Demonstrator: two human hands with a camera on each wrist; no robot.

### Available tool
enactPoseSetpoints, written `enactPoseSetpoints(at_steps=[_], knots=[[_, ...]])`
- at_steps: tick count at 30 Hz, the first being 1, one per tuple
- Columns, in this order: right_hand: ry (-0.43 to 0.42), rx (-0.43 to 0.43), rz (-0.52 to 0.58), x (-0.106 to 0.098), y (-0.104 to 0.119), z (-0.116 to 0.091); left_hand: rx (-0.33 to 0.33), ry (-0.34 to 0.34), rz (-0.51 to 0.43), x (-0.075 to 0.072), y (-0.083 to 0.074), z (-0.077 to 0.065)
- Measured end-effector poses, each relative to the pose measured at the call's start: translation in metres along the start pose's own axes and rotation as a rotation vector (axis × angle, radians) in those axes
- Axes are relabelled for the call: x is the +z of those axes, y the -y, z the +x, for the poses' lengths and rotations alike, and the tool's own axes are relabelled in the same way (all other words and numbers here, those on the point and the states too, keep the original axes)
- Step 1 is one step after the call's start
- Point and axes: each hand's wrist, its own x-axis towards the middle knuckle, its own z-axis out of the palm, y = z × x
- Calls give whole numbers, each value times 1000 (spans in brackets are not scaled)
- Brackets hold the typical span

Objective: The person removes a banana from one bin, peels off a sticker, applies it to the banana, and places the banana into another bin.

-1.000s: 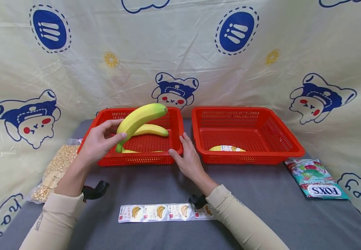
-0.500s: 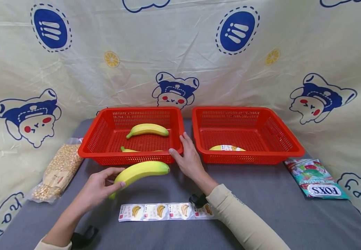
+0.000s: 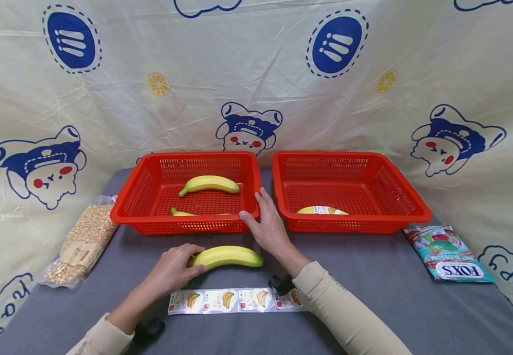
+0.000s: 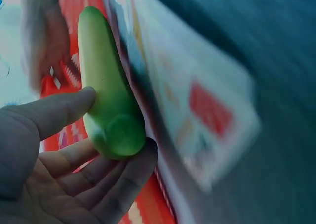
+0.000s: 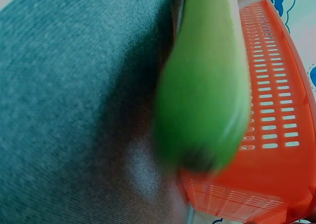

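My left hand (image 3: 173, 266) holds a yellow banana (image 3: 230, 256) by its near end, thumb on one side and fingers on the other. The banana points to the right, low over the grey cloth, between the left red basket (image 3: 185, 227) and a strip of banana stickers (image 3: 222, 301). In the left wrist view, the thumb and fingertips meet the banana (image 4: 106, 70) around its stem end. My right hand (image 3: 271, 230) rests at the left basket's front right corner, fingers extended along the side and thumb at the front rim. Inside that basket lie another banana (image 3: 209, 184) and a partly hidden one (image 3: 183, 213).
To the right stands a second red basket (image 3: 341, 225) with a labelled banana (image 3: 323, 210) behind its front wall. A bag of kernels (image 3: 83, 241) lies at left, a Fox's candy bag (image 3: 449, 254) at right. A printed sheet (image 3: 256, 59) rises behind.
My left hand has brought the banana out from above the left basket, down toward the cloth and rightward, close behind the stickers. The right hand has stayed at the basket corner.
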Motion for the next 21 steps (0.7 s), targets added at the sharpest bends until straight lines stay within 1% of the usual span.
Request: enactPoseSetpoints(at_steps=[7, 13, 18, 21], knots=[[11, 2, -4, 0, -2, 0, 85, -1, -1, 21, -21, 22], [5, -13, -4, -1, -2, 0, 165, 33, -6, 33, -35, 37], [-5, -30, -8, -1, -2, -1, 207, 61, 4, 38, -44, 44], [-8, -30, -11, -1, -2, -1, 206, 72, 5, 39, -47, 45]])
